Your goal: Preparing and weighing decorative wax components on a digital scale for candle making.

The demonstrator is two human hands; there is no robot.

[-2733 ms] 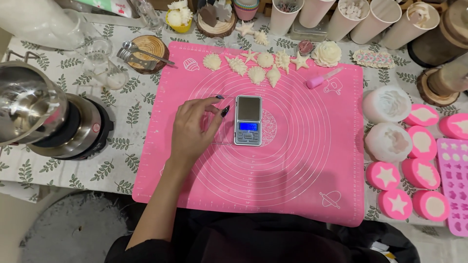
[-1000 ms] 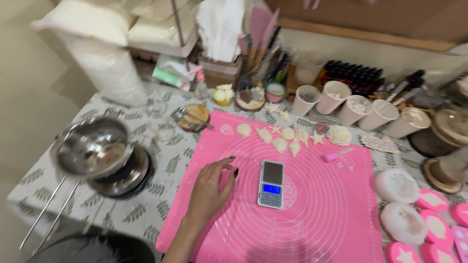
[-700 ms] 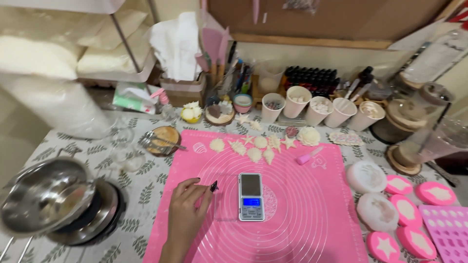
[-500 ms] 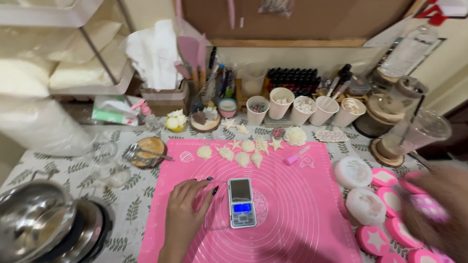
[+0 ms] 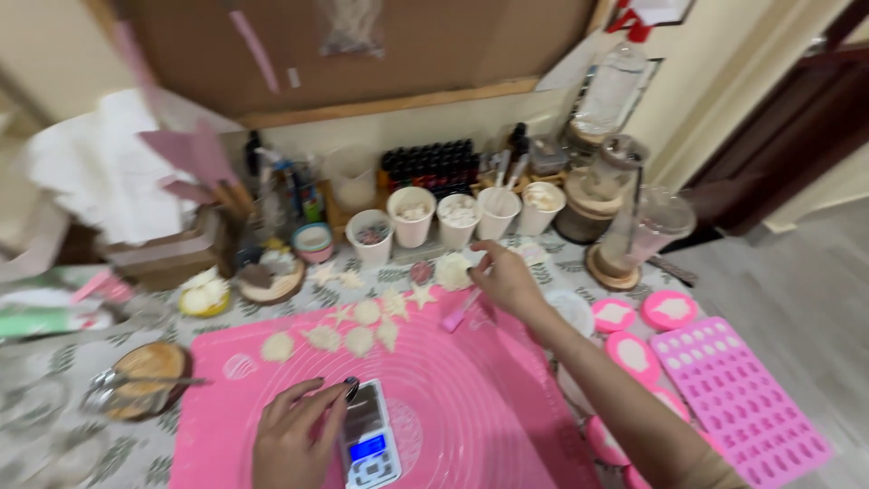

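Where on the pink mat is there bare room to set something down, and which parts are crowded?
The pink mat lies bare between the pocket scale under the left hand and the right hand. Crowded: the mat's far edge with pale moulded shapes, the cup row behind, and the round pink moulds on the right.

- pocket scale at the pink mat's near edge, small lit blue rectangular screen
- green-white flat package far left on the table
- label details too blurred
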